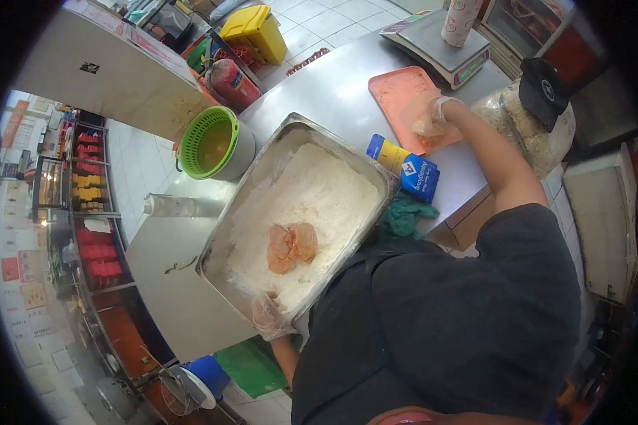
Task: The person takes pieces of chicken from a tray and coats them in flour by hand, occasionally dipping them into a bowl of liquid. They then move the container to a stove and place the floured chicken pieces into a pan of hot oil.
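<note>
A deep metal pan (pixel 215 223) of white flour (pixel 326 184) stands on the steel table. Pinkish raw meat (pixel 291 246) rests on the flour, dusted only in places. My left hand (pixel 271 315), in a clear plastic glove, is at the pan's near left corner with its fingers loosely apart, touching the flour and holding nothing visible. My right hand (pixel 434 119), also gloved, reaches over a red-orange tray (pixel 393 92). Its fingers are bent round something pale that the glove partly hides.
Green basket in a white bucket (pixel 242 150); clear container (pixel 170 205); blue-yellow box (pixel 418 176); green cloth (pixel 403 214); scale (pixel 443 53) bearing a patterned cup (pixel 461 21); bagged material (pixel 507 120) with a black cap (pixel 544 92); fire extinguisher (pixel 232 83); yellow bin (pixel 262 35).
</note>
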`<state>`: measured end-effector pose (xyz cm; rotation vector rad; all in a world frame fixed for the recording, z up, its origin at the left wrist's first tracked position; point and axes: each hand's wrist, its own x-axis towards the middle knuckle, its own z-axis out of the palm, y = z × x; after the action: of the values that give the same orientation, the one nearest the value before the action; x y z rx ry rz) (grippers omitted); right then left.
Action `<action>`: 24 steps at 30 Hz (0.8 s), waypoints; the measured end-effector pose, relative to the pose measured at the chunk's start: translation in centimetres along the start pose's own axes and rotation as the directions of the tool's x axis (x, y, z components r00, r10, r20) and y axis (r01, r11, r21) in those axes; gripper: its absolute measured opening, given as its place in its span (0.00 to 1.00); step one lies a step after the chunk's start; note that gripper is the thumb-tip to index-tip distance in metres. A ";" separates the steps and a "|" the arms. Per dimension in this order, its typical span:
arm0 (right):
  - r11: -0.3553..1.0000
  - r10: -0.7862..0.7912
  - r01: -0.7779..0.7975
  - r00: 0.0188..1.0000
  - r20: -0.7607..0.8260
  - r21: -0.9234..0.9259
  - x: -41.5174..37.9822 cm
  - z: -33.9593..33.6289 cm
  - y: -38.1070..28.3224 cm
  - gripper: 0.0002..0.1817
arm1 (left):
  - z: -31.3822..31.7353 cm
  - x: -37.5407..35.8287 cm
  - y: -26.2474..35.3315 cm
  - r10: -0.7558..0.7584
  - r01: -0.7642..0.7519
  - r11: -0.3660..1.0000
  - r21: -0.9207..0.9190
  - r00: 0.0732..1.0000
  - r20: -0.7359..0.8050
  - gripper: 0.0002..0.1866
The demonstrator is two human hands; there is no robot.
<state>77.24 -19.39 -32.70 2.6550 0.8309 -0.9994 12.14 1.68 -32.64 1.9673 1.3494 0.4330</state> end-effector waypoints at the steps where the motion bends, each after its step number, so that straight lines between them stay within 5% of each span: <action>1: 0.998 -0.063 0.064 0.994 -0.089 0.005 0.7 0.3 0.4 0.18 | 0.0 -0.2 0.0 -0.021 0.022 0.997 -0.068 1.000 0.004 0.24; 3: 0.988 -0.157 0.155 0.979 -0.131 -0.024 1.0 -0.2 1.0 0.18 | 0.0 -1.0 0.9 -0.063 0.064 0.988 -0.143 0.998 0.012 0.25; 13: 0.869 -0.412 0.455 0.883 0.222 -0.193 -0.2 -1.2 1.7 0.15 | -1.1 -0.7 1.5 -0.071 0.044 0.951 -0.307 0.995 -0.075 0.29; 20: 0.502 -0.331 0.549 0.836 0.438 -0.669 4.5 0.8 2.5 0.13 | -1.8 -0.5 3.2 -0.157 0.132 0.908 -0.397 0.987 -0.033 0.31; 24: 0.423 -0.532 0.660 0.736 0.419 -0.621 6.4 2.0 5.0 0.10 | -2.1 -0.2 2.9 -0.229 0.191 0.885 -0.425 0.972 -0.041 0.33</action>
<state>82.83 -21.42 -38.53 1.5285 1.7706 -0.7114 12.67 1.63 -29.10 1.4469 1.3742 0.6532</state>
